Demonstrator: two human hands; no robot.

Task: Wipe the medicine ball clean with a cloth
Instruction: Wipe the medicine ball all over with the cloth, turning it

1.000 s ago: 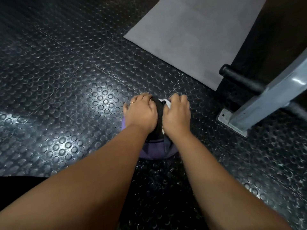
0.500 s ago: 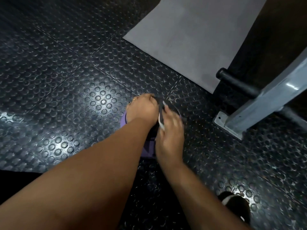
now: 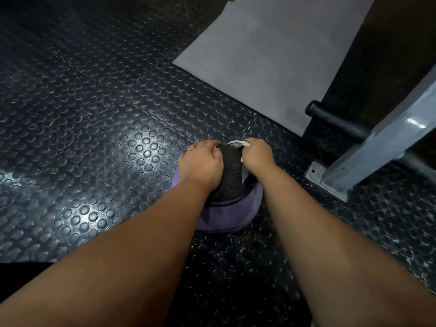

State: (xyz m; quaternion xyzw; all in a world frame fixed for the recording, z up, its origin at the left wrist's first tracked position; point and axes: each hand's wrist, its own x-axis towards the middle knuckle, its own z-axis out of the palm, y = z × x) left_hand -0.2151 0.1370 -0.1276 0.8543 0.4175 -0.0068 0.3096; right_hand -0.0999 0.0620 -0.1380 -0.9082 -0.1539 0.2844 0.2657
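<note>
Purple medicine ball point(image 3: 226, 214) sits on the studded rubber floor point(image 3: 94, 138), left hand point(image 3: 200, 164) curled over its top beside a black mesh strap point(image 3: 232, 177), right hand point(image 3: 258, 156) clutching a white cloth point(image 3: 238, 143) against its far side.

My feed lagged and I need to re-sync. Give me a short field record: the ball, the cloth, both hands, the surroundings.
ball: purple medicine ball on the studded rubber floor, with a black mesh band over its top
left: left hand grips the ball's top, fingers curled over it
right: right hand on the ball's top, holds a white cloth; only the cloth's edge shows
nearby: grey mat beyond the ball; grey metal frame to the right
</note>
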